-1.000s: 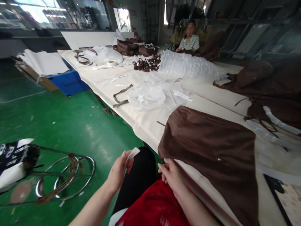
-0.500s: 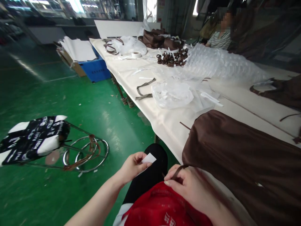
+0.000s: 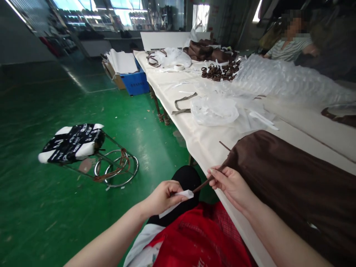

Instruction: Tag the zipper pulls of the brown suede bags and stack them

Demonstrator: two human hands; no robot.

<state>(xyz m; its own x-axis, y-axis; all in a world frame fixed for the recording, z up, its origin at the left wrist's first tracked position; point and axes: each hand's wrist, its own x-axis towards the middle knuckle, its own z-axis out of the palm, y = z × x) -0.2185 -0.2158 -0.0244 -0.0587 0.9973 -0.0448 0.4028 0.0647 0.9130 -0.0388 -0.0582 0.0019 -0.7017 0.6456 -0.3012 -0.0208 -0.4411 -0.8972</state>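
Note:
My left hand (image 3: 171, 196) pinches a strip of white paper (image 3: 185, 194), which is bent around the end of a narrow brown strap (image 3: 205, 184). Farther along, my right hand (image 3: 226, 181) grips that strap between thumb and fingers. The strap runs up to the corner of a large brown bag (image 3: 267, 163), made of smooth fabric and lying flat at the table's near edge. Whether the strap is sewn to the bag I cannot tell. Both hands are above my lap, over a red apron (image 3: 194, 237).
The long cream-covered table (image 3: 205, 144) carries clear plastic bags (image 3: 214, 111), loose grey straps (image 3: 183, 100), brown rolled pieces (image 3: 221, 70) and bubble wrap (image 3: 289, 81). A stool (image 3: 73, 142) stands on the green floor, beyond it a blue box (image 3: 136, 83). A person (image 3: 292, 44) is across the table.
My right hand has moved up and forward, drawing the brown strap out straight. The white paper in my left hand now meets the strap's end. The view has swung left.

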